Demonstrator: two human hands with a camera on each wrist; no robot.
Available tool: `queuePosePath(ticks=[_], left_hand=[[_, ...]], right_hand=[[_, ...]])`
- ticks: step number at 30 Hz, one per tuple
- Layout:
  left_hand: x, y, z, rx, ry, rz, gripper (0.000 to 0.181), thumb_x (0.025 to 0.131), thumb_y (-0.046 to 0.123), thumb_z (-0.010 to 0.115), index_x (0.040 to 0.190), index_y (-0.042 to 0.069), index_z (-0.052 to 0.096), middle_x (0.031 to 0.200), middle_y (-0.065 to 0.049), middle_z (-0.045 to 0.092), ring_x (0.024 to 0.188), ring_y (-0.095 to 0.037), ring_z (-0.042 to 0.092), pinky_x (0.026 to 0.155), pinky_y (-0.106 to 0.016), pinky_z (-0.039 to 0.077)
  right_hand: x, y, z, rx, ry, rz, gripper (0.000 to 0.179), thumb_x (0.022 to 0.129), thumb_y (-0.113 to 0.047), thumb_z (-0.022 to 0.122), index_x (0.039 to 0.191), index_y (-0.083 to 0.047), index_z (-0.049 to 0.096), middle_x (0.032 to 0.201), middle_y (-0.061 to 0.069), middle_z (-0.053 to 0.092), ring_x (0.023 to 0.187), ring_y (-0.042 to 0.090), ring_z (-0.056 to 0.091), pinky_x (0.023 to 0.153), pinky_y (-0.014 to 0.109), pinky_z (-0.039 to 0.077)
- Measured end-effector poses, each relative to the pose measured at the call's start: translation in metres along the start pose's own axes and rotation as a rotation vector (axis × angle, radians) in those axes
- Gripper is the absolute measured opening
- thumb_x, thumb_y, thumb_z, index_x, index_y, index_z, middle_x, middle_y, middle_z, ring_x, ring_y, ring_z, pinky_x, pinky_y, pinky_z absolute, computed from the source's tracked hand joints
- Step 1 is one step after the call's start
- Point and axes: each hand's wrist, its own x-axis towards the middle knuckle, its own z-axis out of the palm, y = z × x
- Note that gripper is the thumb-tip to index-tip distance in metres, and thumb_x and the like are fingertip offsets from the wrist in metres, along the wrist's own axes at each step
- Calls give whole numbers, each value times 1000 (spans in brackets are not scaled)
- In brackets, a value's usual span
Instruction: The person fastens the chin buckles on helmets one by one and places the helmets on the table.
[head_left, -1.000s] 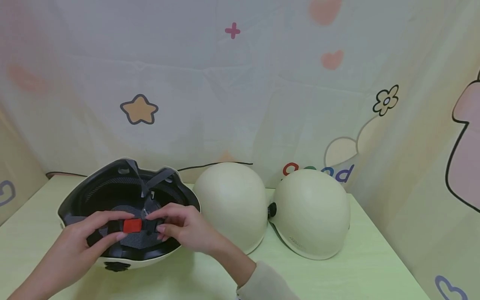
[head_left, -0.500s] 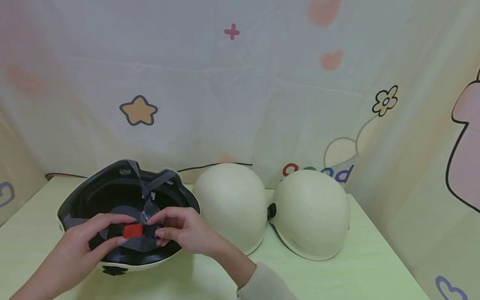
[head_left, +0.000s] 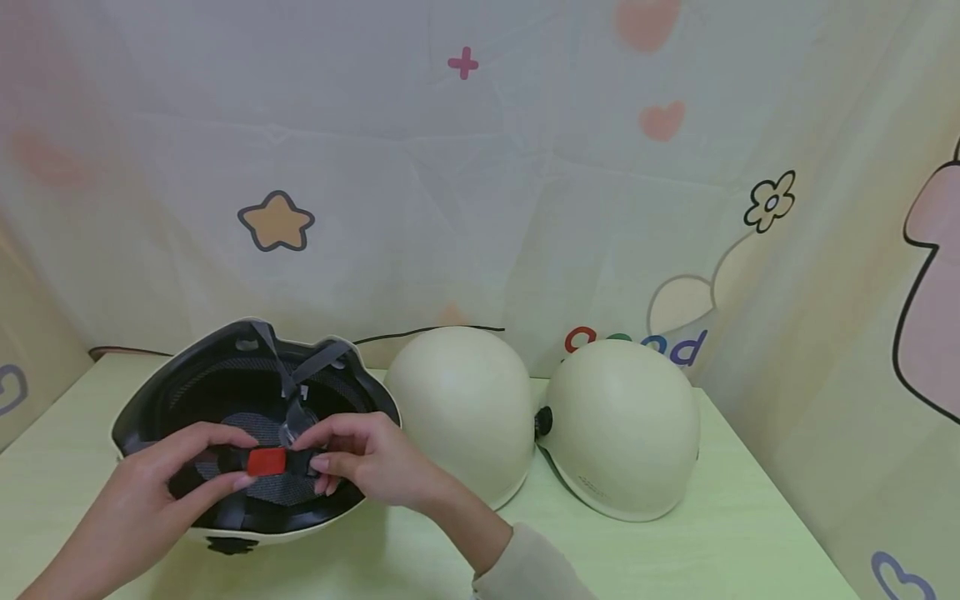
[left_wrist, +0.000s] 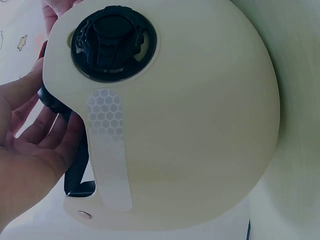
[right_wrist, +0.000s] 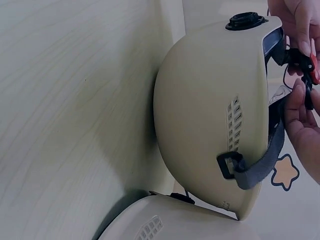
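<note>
An upturned cream helmet with a black padded inside lies at the left of the table in the head view. Above its opening is a red-and-black strap buckle, its two ends joined in line. My left hand pinches the left end between thumb and forefinger, right at the red part. At the other end, my right hand pinches the black part with thumb and fingers. The right wrist view shows both hands at the red tab. In the left wrist view the helmet shell hides part of the fingers.
Two more cream helmets, a middle one and a right one, stand dome up beside the upturned helmet. A grey chin strap hangs over its side. Behind the table hangs a printed cloth.
The buckle and fingertips have sunk slightly, and the left fingertips have slid a little leftward from the red part. The upturned helmet has shifted a touch. Both pinches stay.
</note>
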Motion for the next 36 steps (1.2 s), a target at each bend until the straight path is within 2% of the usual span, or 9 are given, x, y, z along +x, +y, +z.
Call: queuePosePath(ticks=[6, 14, 18, 23, 31, 36], left_hand=[[1, 4, 0, -4, 46, 49, 45, 58, 2, 82, 96, 20, 65, 90, 5, 63, 77, -2, 53, 66, -5, 39], [1, 3, 0, 5, 26, 59, 49, 54, 3, 85, 96, 21, 66, 91, 7, 62, 81, -2, 54, 71, -3, 38], [2, 2, 0, 6, -4, 17, 53, 51, 5, 86, 97, 21, 65, 93, 6, 62, 82, -6, 55, 72, -4, 39], [4, 1, 0, 12, -29, -32, 52, 52, 1, 85, 96, 19, 63, 94, 3, 62, 82, -15, 57, 69, -9, 43], [2, 3, 0, 1, 29, 64, 54, 49, -5, 84, 93, 21, 65, 91, 6, 62, 83, 0, 53, 73, -2, 37], [2, 4, 0, 3, 47, 67, 53, 49, -5, 84, 93, 20, 66, 90, 6, 62, 84, 1, 52, 75, -1, 36]], right_hand=[[-1, -2, 0, 10, 1, 22, 20, 87, 11, 51, 105, 12, 59, 70, 23, 58, 52, 11, 56, 54, 21, 50], [-1, 0, 0, 15, -1, 22, 20, 88, 10, 51, 106, 10, 60, 73, 27, 56, 53, 11, 56, 55, 20, 50], [-1, 1, 0, 18, -20, 7, 22, 86, 11, 53, 107, 9, 59, 79, 29, 55, 55, 9, 56, 57, 19, 49], [-1, 1, 0, 15, -51, 0, 27, 83, 15, 55, 109, 9, 57, 75, 26, 55, 58, 8, 56, 60, 19, 50], [-1, 2, 0, -45, -80, -23, 31, 81, 18, 54, 111, 8, 56, 73, 25, 56, 60, 5, 55, 61, 18, 49], [-2, 1, 0, -51, -65, -20, 35, 79, 18, 57, 112, 8, 53, 75, 25, 55, 61, 4, 53, 59, 15, 46]])
